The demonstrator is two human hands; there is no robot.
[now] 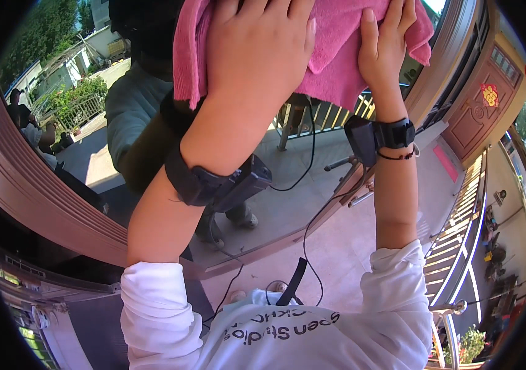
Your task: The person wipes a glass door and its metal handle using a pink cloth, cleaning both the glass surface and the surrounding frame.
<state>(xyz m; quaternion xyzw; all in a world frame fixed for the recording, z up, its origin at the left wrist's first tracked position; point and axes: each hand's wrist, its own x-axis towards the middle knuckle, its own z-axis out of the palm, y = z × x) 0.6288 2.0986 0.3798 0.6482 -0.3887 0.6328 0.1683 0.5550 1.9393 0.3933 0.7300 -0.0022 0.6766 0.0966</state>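
Observation:
A pink towel (337, 58) is spread against a dark, reflective glass pane (93, 166) at the top of the view. My left hand (258, 52) lies flat on the towel's left part, and the upper edge of the picture cuts off its fingertips. On the towel's right side rests my right hand (386, 52), thumb and fingers stretched out and apart. Both arms reach up, each with a black strapped-on device at the wrist. The towel's top is out of view.
A brown frame (59, 197) borders the glass, which mirrors a person, plants and a yard. At right stand a metal railing (460, 222) and a brown door (482, 102) with a red and gold decoration. Black cables (312, 246) hang between my arms.

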